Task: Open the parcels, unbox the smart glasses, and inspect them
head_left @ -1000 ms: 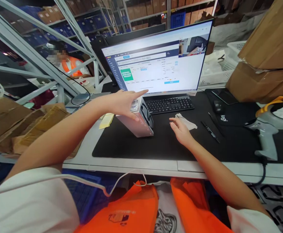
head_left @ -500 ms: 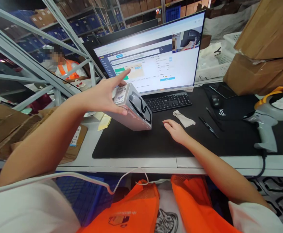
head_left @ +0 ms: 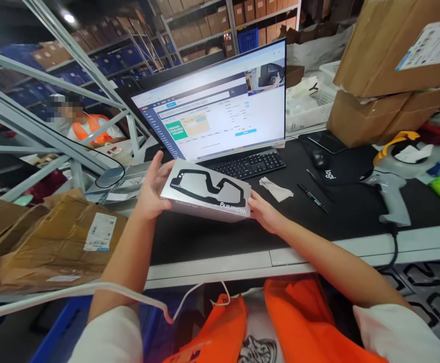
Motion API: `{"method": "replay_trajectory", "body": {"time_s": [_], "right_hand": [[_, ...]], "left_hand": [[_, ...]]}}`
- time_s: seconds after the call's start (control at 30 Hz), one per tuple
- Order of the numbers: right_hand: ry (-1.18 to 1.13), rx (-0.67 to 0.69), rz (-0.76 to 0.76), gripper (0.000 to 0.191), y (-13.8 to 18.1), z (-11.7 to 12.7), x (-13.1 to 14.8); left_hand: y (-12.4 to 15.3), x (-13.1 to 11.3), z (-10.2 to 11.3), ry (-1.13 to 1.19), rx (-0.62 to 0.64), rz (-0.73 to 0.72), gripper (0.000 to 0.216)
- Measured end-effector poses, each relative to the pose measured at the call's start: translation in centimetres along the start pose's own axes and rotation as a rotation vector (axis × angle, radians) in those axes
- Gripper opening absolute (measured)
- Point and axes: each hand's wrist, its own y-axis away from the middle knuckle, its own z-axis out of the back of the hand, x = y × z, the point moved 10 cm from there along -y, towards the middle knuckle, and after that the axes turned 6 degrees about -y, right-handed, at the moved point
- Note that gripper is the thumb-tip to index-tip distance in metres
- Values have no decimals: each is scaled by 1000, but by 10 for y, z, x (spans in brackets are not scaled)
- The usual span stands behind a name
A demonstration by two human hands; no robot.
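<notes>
Grey flat cardboard box (head_left: 208, 189) looks light and stiff; your left hand (head_left: 152, 190) and right hand (head_left: 264, 214) grip its 2 ends.

Your grey desk (head_left: 310, 252) carries a black mat (head_left: 212, 237). On it, the keyboard (head_left: 248, 165) lies at twelve o'clock, a crumpled cloth (head_left: 276, 187) and a pen (head_left: 312, 197) at one, the mouse (head_left: 319, 159) and a phone (head_left: 327, 142) at two, and the scanner (head_left: 388, 194) at three. Cardboard parcels (head_left: 57, 242) lie at nine.
</notes>
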Motion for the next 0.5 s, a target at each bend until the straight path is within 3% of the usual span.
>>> {"method": "replay_trajectory", "body": {"time_s": [0.13, 0.27, 0.5], "right_hand": [[-65, 35, -60, 79, 2, -7, -9], [-138, 70, -121, 75, 7, -15, -9], [15, -87, -94, 77, 4, 7, 14]], "left_hand": [[17, 11, 12, 42, -132, 28, 110], [28, 8, 16, -13, -196, 6, 117], [74, 36, 39, -98, -312, 95, 126]]}}
